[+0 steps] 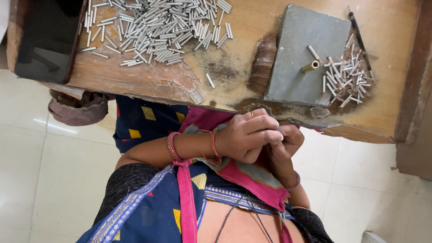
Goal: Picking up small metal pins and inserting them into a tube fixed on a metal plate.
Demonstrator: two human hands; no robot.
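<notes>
From my remote seat I see both hands meeting just below the near edge of the wooden table [396, 36], over the person's lap. The left hand [247, 137] is curled tight, fingers folded over and pressed against the right hand [290, 144]. The right hand sits mostly behind it, and I cannot tell how its fingers are set. Whatever lies between them is hidden from me. I count two bands on the left wrist, a pink bangle [173, 146] and a red thread [215, 144]. The right wrist has one pink bangle [294, 182].

The thing nearest the hands on the table is one grey stone slab [297, 76], directly above them and set at a slight angle. On it lie one short brass tube [310, 66] and one silver tube [313, 52]. Just right of the slab is a small heap of silver tubes [346, 76], roughly thirty, though they overlap too much for an exact count. One thin dark stick [357, 29] lies past that heap. One brush with brown bristles [263, 65] touches the slab's left side.

Far left is the big heap of silver tubes [157, 27], well over a hundred and too many to count. One stray tube [210, 81] lies apart, between the two heaps. One small pale rectangular scrap [196, 96] sits at the table's edge. One dark box [47, 40] fills the left corner.
</notes>
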